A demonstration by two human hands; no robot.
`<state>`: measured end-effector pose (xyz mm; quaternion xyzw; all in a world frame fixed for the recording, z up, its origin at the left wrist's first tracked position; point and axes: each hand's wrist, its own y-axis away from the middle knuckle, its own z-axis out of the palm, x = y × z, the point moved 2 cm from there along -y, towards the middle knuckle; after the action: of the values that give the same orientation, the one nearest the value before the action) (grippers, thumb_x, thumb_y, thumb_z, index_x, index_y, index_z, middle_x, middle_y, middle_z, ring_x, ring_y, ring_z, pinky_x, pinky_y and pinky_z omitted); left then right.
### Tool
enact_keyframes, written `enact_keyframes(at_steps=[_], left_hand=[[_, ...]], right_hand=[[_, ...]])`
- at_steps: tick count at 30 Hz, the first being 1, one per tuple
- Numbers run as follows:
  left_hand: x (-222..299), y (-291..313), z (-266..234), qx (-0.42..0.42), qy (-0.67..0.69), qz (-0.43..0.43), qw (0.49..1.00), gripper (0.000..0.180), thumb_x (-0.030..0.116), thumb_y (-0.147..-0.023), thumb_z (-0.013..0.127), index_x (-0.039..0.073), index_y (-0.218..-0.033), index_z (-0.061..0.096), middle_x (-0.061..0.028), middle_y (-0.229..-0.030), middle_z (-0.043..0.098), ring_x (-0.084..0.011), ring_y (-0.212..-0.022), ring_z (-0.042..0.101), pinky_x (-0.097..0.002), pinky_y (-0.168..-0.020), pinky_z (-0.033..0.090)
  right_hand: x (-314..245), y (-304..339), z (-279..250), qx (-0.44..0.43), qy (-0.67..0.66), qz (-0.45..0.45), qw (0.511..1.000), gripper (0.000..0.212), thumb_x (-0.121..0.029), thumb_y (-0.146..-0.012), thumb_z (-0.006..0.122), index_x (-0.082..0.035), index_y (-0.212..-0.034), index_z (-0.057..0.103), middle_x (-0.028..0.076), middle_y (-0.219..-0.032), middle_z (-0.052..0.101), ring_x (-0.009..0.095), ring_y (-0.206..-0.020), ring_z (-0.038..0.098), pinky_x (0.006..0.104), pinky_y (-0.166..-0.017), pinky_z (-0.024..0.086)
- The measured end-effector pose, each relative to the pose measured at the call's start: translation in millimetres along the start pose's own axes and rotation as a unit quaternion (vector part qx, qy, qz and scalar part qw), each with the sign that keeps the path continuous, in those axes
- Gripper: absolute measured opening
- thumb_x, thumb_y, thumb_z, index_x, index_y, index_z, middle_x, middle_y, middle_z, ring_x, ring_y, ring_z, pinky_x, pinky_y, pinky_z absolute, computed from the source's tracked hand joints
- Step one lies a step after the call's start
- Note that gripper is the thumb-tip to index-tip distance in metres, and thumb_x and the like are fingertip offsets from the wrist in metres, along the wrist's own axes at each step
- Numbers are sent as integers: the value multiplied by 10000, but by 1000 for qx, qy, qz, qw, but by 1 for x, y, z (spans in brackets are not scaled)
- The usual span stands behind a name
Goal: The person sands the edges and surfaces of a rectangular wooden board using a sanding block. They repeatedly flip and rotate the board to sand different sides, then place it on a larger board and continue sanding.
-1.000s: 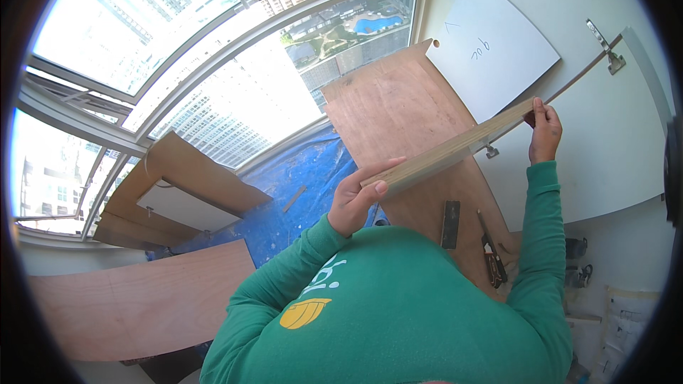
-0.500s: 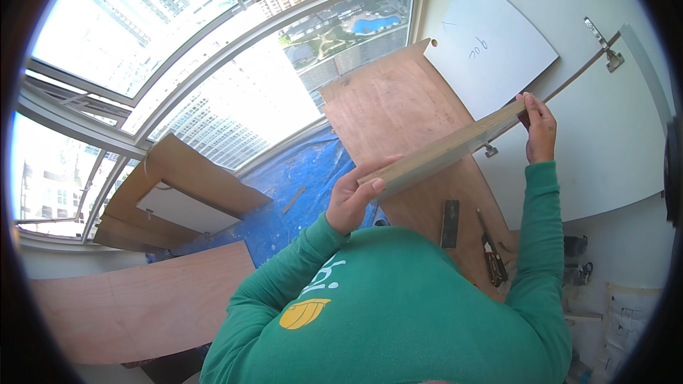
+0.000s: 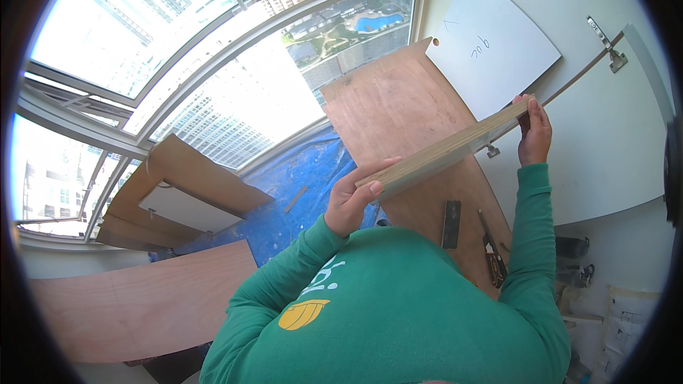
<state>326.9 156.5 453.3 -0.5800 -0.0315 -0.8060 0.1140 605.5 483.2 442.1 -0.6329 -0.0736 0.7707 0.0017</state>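
A long wooden board (image 3: 448, 142) with a pale grey side face is held up in front of me, its plywood edge turned upward. My left hand (image 3: 348, 198) is closed round its near left end, thumb on one side and fingers on the other. At the far right end my right hand (image 3: 533, 134) grips it between thumb and fingers. Below the board lies a large reddish plywood sheet (image 3: 398, 107). On that sheet rest a dark flat block (image 3: 450, 225) and a handsaw (image 3: 494, 259) with a black and red handle, beside my right forearm.
White door panels (image 3: 491, 43) (image 3: 605, 135) with metal hinges lean at the right wall. A blue tarp (image 3: 284, 171) covers the floor near the window. Brown sheets (image 3: 135, 206) lean at the left, above another plywood panel (image 3: 142, 299). Dark items (image 3: 573, 247) lie at the right.
My right hand has turned slightly around the board's far end, and its forearm has shifted a little left. The board stays in both hands at nearly the same place.
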Motion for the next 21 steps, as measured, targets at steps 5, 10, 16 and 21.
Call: enact_keyframes(at_steps=[5, 10, 16, 21], left_hand=[[0, 1, 0, -3, -10, 2, 1000, 492, 222, -1054, 600, -51, -1463, 578, -176, -1486, 622, -259, -1383, 567, -413, -1202, 399], [-1, 0, 1, -1, -9, 5, 1000, 494, 223, -1054, 600, -57, -1459, 578, -177, -1488, 621, -258, -1380, 570, -412, -1200, 401], [-1, 1, 0, -1, -6, 2, 1000, 496, 227, -1052, 601, -52, -1462, 578, -172, -1486, 623, -253, -1376, 573, -411, -1197, 405], [-1, 2, -1, -1, -4, -2, 1000, 494, 226, -1052, 599, -46, -1464, 579, -166, -1482, 627, -249, -1373, 574, -410, -1194, 408]], right_hand=[[9, 0, -7, 0, -8, 13, 1000, 509, -393, -1089, 618, 42, -1354, 625, 128, -1244, 717, 233, -1195, 689, 365, -1073, 537], [19, -3, -10, 3, -13, 32, 999, 585, -480, -1074, 615, 41, -1340, 616, 115, -1241, 694, 243, -1194, 690, 374, -1072, 538], [31, -9, -21, -23, -6, 63, 998, 725, -591, -1045, 609, 26, -1424, 580, 111, -1321, 657, 219, -1223, 627, 394, -1090, 489], [37, -20, -38, -137, -66, 85, 985, 656, -567, -1070, 573, -30, -1448, 576, 80, -1364, 650, 214, -1279, 592, 428, -1111, 443]])
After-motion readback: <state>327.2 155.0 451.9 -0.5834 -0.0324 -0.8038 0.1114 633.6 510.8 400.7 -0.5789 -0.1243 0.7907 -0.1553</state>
